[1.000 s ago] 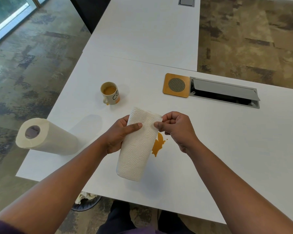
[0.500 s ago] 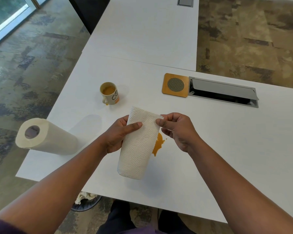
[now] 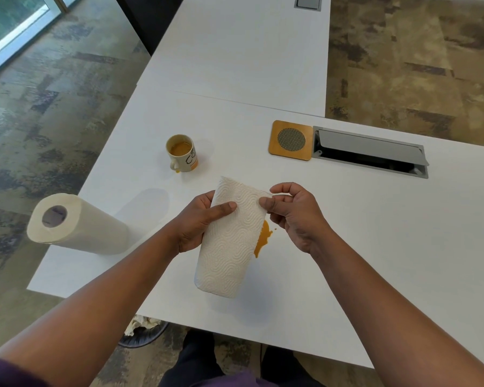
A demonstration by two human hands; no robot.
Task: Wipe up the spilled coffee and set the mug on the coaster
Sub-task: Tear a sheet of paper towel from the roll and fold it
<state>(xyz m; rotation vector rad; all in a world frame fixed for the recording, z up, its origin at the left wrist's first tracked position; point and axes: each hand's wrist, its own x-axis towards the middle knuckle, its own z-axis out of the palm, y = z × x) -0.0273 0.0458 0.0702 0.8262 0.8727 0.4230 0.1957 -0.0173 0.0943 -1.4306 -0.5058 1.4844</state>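
- The step in hand is, I judge, readying the wipe: a folded white embossed paper towel sheet (image 3: 232, 236) hangs above the white table (image 3: 375, 233), not yet touching the spill.
- The left hand (image 3: 199, 222) grips the sheet's left edge, thumb across its front; the right hand (image 3: 294, 216) pinches the upper right corner between thumb and forefinger, the other fingers loosely curled.
- The orange-brown coffee puddle (image 3: 263, 237) lies on the table just behind the sheet's right edge, partly hidden by it.
- The cream ceramic mug (image 3: 182, 157), coffee inside, stands at 11 o'clock from the hands; a small drip sits at its base.
- The square wooden coaster with a round mesh centre (image 3: 290, 140) lies bare at 1 o'clock, well apart from the mug and just beside a grey metal cable hatch (image 3: 369, 152).
- A white paper towel roll (image 3: 76, 224) stands at 9 o'clock.
- Next, the sheet needs lowering flat onto the puddle and pressing down; the mug should wait.
- Against a second ago, the right hand's fingers have loosened from a tight curl and the sheet is barely shifted; mug, coaster and roll are unmoved.
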